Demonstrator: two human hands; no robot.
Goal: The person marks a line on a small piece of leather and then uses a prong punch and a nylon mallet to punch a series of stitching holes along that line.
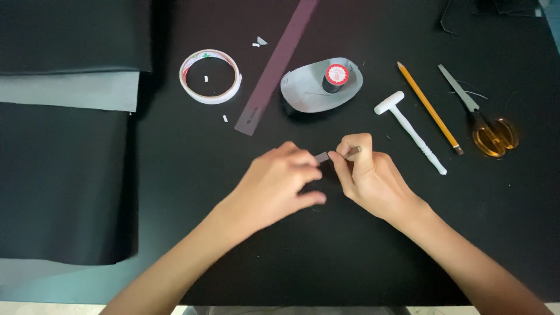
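Two bare hands are shown over a black table (361, 256). A small grey strip (322, 156) is pinched at mid-table between the left hand (280, 184) and the right hand (367, 175), each grip closed on it. Beyond are laid a tape roll (210, 76), a ruler (279, 64), a thread spool (335, 77), a white hammer (408, 128), a pencil (429, 107) and scissors (481, 116). Dark sheets (64, 175) are stacked at left.
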